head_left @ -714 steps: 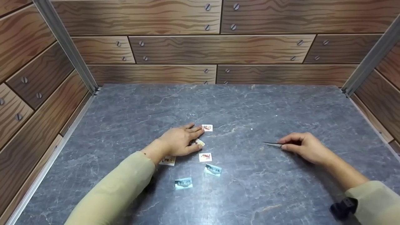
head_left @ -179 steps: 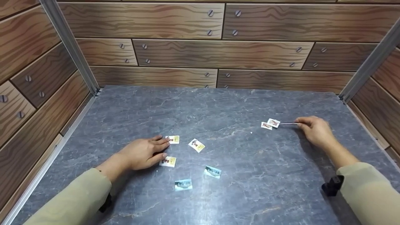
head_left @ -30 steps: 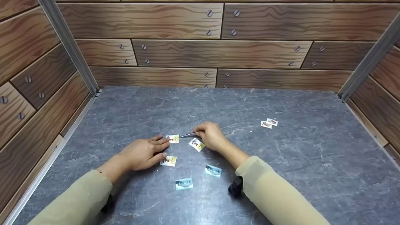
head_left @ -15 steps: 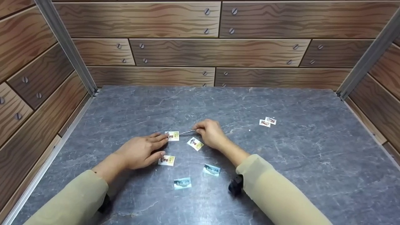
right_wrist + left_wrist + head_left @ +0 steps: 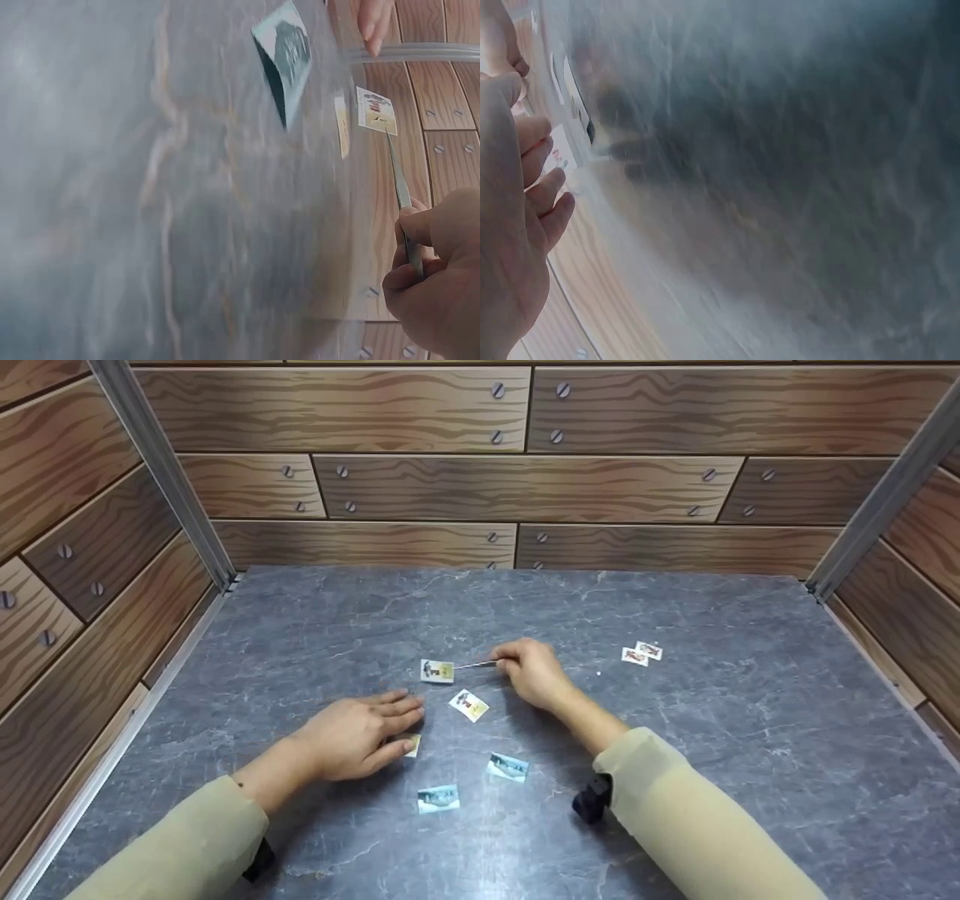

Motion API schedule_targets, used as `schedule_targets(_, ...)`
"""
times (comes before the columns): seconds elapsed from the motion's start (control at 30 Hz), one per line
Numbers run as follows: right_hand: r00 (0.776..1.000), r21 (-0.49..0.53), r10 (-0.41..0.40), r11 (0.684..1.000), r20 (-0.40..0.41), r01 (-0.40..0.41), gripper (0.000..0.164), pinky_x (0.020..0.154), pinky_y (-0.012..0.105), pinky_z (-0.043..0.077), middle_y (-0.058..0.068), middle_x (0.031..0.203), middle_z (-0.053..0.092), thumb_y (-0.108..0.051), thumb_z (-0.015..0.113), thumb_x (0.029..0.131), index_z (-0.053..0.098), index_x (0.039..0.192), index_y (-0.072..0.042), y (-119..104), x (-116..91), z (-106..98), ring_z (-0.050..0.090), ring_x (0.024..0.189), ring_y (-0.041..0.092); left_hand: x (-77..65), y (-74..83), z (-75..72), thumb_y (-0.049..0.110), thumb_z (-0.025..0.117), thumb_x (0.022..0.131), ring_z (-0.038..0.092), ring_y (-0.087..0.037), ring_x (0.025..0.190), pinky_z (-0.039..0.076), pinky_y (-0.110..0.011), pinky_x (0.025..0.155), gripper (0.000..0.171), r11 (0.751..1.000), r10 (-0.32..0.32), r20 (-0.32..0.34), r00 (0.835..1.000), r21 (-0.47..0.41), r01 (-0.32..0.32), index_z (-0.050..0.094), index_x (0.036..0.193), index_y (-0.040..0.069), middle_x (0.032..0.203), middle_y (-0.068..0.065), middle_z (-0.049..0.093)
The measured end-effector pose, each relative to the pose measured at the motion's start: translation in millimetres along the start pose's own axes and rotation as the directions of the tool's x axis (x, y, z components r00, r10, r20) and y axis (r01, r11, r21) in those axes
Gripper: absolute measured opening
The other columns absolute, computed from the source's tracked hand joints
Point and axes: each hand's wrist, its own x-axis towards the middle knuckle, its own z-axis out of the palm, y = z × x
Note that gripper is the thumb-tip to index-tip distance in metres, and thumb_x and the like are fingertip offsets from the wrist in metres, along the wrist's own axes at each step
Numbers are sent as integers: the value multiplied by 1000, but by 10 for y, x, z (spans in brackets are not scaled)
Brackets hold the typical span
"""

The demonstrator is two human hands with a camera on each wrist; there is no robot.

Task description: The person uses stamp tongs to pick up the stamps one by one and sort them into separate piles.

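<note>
A: How is the right hand (image 5: 534, 671) set?
B: Tweezers (image 5: 400, 176) are gripped between its thumb and fingers. The raised card (image 5: 437, 671), printed in yellow on white, is pinched by its right edge at the tweezer tips. In the right wrist view, this card is seen against the wood-patterned planks (image 5: 450, 172).
A: What is held by the left hand (image 5: 358, 735)?
B: Nothing is grasped. The fingers are extended, palm down, near the raised card but apart from it. The partly hidden card (image 5: 413, 745) is covered by the thumb side of this hand; whether it is touched cannot be determined.
A: Where are the remaining cards located?
B: The tilted card (image 5: 469, 706), similarly printed in yellow, is laid on the tabletop (image 5: 720, 750) between the hands. Closer to the wearer, the left blue card (image 5: 438, 799) and the right blue card (image 5: 508, 767) are placed apart from each other. To the right of the right hand, two red-printed cards (image 5: 634, 657) are positioned with their corners overlapping. A white speck (image 5: 598, 673) is seen nearby.
</note>
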Motion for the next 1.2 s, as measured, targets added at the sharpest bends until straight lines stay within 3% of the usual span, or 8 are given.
schedule_targets(0.17, 1000, -4, 7, 1000, -10, -7, 15, 102, 52, 53, 17, 106, 78, 3, 69, 97, 81, 106, 0, 68, -37, -133, 71, 107, 36, 86, 82, 19, 42, 45, 113, 49, -38, 146, 44, -52, 117, 57, 999, 39, 4, 999, -4, -39, 56, 153, 1, 158, -15, 53)
schedule_targets(0.4, 1000, -8, -7, 1000, -26, 7, 15, 99, 52, 54, 16, 105, 77, 2, 70, 97, 82, 106, -1, 102, -91, -284, 71, 104, 35, 266, 143, 43, 47, 39, 114, 42, -35, 151, 38, -49, 122, 62, 999, 27, 79, 997, -39, -24, 48, 159, 5, 164, -11, 45)
schedule_targets(0.57, 999, 2, -7, 1000, -40, 7, 14, 100, 52, 54, 18, 108, 78, 1, 71, 97, 81, 107, 0, 125, -130, -377, 71, 107, 37, 345, 141, 95, 45, 40, 114, 43, -35, 151, 39, -49, 121, 62, 999, 36, 79, 996, -32, -34, 48, 159, 3, 164, -12, 45)
schedule_targets(0.83, 999, -5, 0, 1000, -44, 0, 15, 91, 51, 57, 17, 107, 76, 0, 71, 98, 81, 109, -2, 181, -203, -547, 71, 96, 34, 376, 136, 135, 43, 43, 114, 44, -35, 150, 40, -49, 120, 61, 999, 32, 74, 997, -41, -29, 49, 158, 2, 163, -12, 47)
schedule_targets(1.03, 999, 7, 19, 1000, -43, -19, 16, 100, 53, 54, 18, 114, 76, -1, 70, 98, 80, 112, -1, 271, -280, -716, 70, 108, 36, 374, 137, 141, 43, 43, 114, 44, -35, 150, 41, -49, 120, 61, 999, 26, 80, 996, -49, -22, 49, 158, 2, 162, -11, 48)
schedule_targets(1.2, 999, -17, 25, 1000, -45, -26, 16, 98, 56, 54, 19, 113, 76, -1, 70, 99, 81, 111, -1, 429, -405, -877, 70, 106, 38, 385, 141, 146, 44, 43, 114, 44, -37, 150, 40, -49, 120, 61, 999, 32, 87, 996, -43, -28, 48, 158, 2, 163, -12, 47)
